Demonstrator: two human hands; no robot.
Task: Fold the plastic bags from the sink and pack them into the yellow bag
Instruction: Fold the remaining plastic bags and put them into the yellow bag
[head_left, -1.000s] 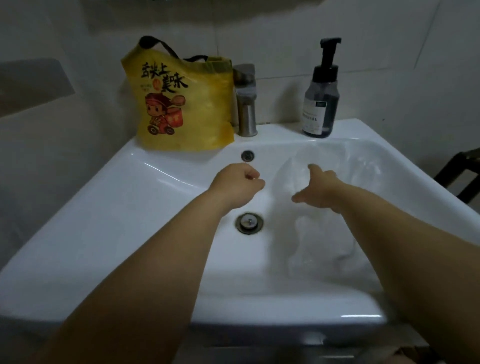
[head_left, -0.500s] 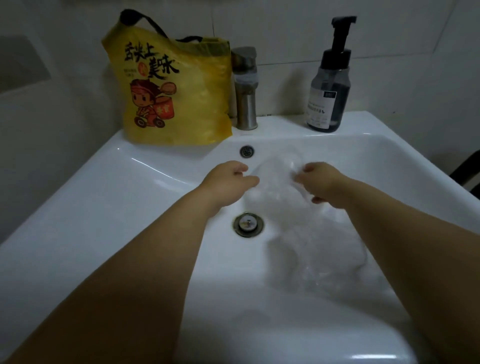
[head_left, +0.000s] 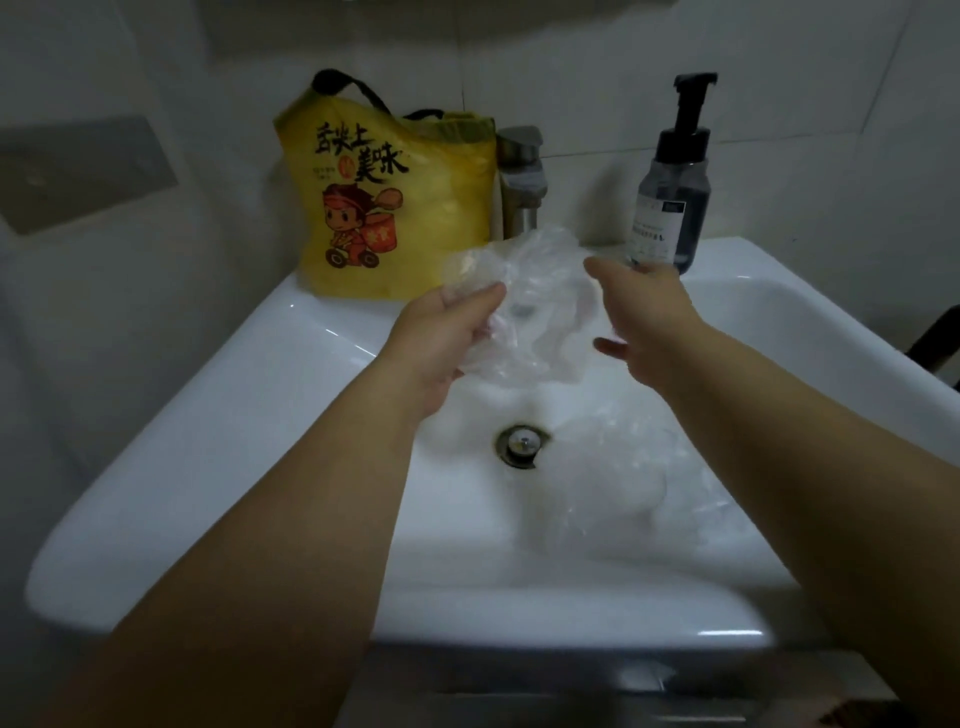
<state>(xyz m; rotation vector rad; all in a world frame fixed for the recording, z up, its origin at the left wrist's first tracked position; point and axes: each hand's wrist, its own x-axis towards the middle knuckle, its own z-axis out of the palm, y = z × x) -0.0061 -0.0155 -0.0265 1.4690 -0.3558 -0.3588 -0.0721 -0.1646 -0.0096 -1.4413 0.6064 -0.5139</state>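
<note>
A crumpled clear plastic bag (head_left: 540, 306) hangs above the white sink (head_left: 249, 415), lifted between my hands. My left hand (head_left: 441, 338) grips its left edge with thumb and curled fingers. My right hand (head_left: 644, 317) sits against the bag's right side with fingers spread; its grasp is unclear. More clear plastic bags (head_left: 623, 483) lie in the basin to the right of the drain (head_left: 521, 444). The yellow bag (head_left: 387, 208), printed with a cartoon figure and black handles, stands upright on the sink's back left ledge.
A steel tap (head_left: 522, 182) rises behind the held bag, right of the yellow bag. A dark pump soap bottle (head_left: 670, 197) stands on the back right ledge. Tiled walls close in behind and on the left. A dark chair part (head_left: 935, 338) shows at the right edge.
Both hands reached into the basin, took a clear bag and raised it up out of the sink toward the tap. The view also shifted.
</note>
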